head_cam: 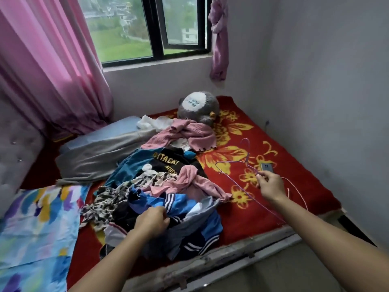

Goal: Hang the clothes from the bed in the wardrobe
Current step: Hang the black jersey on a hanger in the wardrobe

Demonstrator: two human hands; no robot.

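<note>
At the upper left of the frame we see a pink curtain (pixel 52 70) hanging beside the window (pixel 147 28). Below it, at the lower left, a sheet with coloured blotches (pixel 37 224) lies on the bed (pixel 294 192). A folded grey blanket (pixel 99 159) lies behind the sheet.

In the middle of the frame the pile of clothes (pixel 147 182) sits on the bed's red flowered cover and runs from the near edge back toward a grey plush toy (pixel 197 108). Our left hand (pixel 152 221) is at the near end of the pile. Its fingers are curled into the cloth there, beside a blue garment with white stripes (pixel 179 202).

Right of the pile, our right hand (pixel 270 184) holds a thin purple wire hanger (pixel 248 162) above the cover. The fingers pinch the wire, and the hook points up and away from us. A phone (pixel 267 167) lies on the cover just behind this hand. No wardrobe shows in this view.
</note>
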